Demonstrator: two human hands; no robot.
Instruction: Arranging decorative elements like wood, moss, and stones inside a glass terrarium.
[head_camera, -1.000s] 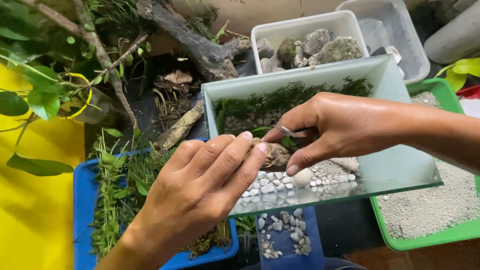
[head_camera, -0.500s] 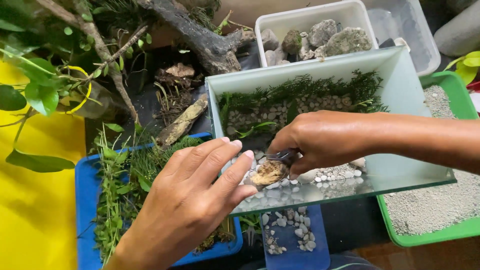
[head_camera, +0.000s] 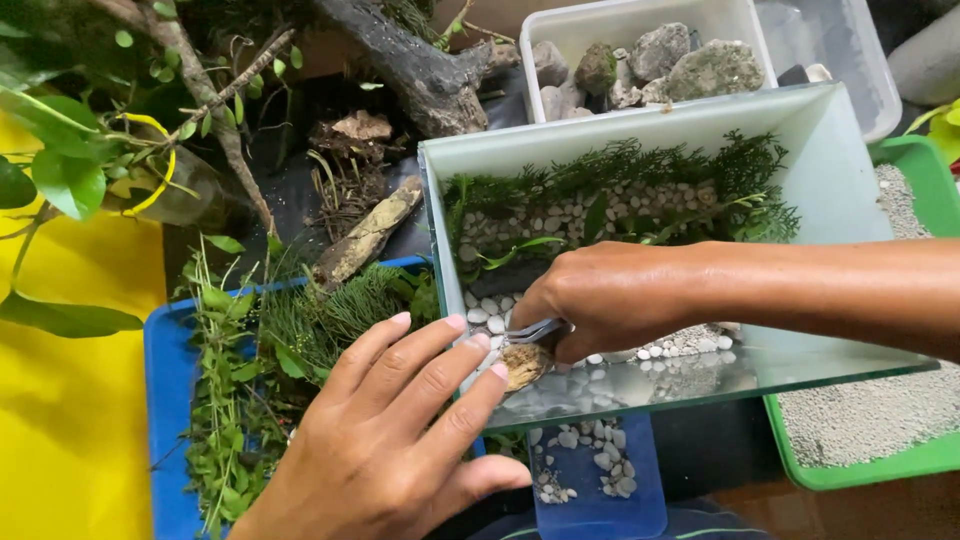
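Observation:
A glass tank (head_camera: 850, 180) holds white pebbles (head_camera: 560, 222) and green plants (head_camera: 640, 165) along its back. My right hand (head_camera: 610, 298) reaches into the tank from the right and grips metal tweezers (head_camera: 535, 331). The tweezers pinch a small brown stone (head_camera: 524, 364) low near the front glass. My left hand (head_camera: 400, 440) rests outside the tank, its fingers spread flat against the front left corner of the glass.
A blue tray (head_camera: 165, 400) of green cuttings lies at left. A white tub (head_camera: 560, 25) of grey rocks stands behind the tank. A green tray (head_camera: 905, 465) of pale gravel sits at right. Driftwood (head_camera: 420, 70) and leafy branches fill the back left. A small blue tub (head_camera: 640, 510) of pebbles sits in front.
My right hand has moved left and down inside the tank, carrying the brown stone in the tweezers toward the front left corner. My left hand has slid a little lower along the glass.

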